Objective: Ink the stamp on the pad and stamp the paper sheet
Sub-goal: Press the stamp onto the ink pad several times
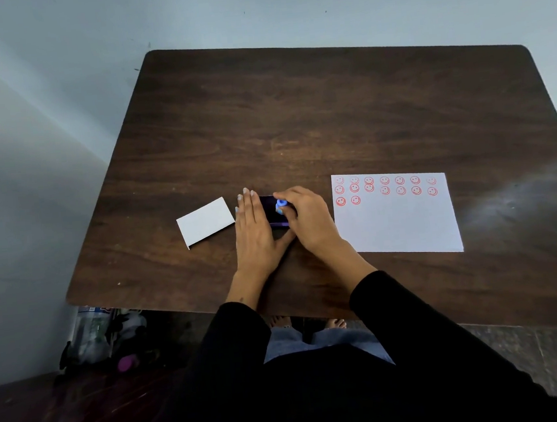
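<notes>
A small blue stamp (281, 204) stands on the dark ink pad (270, 208) near the table's front middle, and my right hand (308, 220) pinches it from the right. My left hand (254, 233) lies flat with fingers straight along the pad's left side, its thumb under the pad's front edge, holding the pad in place. The white paper sheet (399, 223) lies to the right of my hands. It carries several red smiley prints in rows along its top; its lower part is blank.
A white lid or card (205, 222) lies left of the pad. The dark wooden table (296, 118) stands against a pale wall. Bags and clutter (99, 337) sit on the floor under the table's left front corner.
</notes>
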The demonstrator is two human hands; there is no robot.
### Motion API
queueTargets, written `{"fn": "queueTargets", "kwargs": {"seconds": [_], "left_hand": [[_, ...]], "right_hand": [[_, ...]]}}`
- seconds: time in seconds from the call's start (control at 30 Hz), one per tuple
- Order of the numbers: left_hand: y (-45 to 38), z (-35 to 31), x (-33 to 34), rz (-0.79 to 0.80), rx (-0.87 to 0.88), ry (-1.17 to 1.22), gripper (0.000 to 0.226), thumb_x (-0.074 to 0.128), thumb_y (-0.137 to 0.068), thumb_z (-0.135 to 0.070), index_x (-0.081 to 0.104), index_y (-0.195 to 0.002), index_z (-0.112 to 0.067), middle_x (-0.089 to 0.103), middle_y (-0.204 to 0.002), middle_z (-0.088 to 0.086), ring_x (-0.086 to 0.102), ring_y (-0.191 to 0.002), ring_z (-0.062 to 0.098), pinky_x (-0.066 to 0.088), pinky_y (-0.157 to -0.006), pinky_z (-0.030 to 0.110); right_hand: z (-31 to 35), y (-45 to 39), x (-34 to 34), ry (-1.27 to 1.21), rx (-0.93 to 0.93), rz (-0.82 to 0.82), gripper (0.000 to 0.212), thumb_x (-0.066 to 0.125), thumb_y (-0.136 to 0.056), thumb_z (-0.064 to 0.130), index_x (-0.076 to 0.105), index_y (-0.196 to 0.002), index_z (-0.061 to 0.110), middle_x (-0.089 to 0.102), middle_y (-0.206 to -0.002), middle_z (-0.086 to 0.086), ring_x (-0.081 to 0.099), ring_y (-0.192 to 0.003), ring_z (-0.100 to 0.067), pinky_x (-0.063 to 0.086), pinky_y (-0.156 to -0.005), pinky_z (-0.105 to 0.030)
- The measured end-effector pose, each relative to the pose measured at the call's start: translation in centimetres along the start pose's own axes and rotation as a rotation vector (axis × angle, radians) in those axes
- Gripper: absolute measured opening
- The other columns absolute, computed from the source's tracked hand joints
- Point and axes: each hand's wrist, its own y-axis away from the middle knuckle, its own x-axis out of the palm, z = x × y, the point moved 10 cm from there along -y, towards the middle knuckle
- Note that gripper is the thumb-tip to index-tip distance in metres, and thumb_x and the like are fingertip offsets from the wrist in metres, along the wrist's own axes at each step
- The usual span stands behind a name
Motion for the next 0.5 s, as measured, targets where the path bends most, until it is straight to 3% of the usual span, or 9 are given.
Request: {"fn": "queueTargets", "kwargs": {"seconds": [0.2, 0.5], "left_hand": [[0.28, 0.09, 0.61, 0.005, -0.01, -0.142, 0.098, 0.05, -0.085, -0.057, 0.005, -0.145, 0.006, 0.003, -0.156, 0.024, 0.001, -0.146, 0.033, -0.002, -0.119, 0.038], [0.28, 0.32, 0.58, -0.001, -0.025, -0.15, 0.097, 0.051, -0.084, -0.058, 0.01, -0.145, 0.005, 0.005, -0.156, 0.024, 0.002, -0.146, 0.032, 0.0, -0.12, 0.038]], "right_hand": [[-0.1, 0.1, -0.04, -0.017, -0.044, -0.02, 0.03, 0.054, -0.088, 0.004, 0.061, -0.118, 0.005, 0.065, -0.114, -0.014, 0.057, -0.105, -0.025, 0.044, -0.094, -0.033], [-0.1, 0.1, 0.08, 0.017, -0.065, -0.023, 0.029, 0.053, -0.089, 0.005, 0.059, -0.118, 0.003, 0.065, -0.112, -0.016, 0.056, -0.105, -0.026, 0.044, -0.092, -0.032]]}}
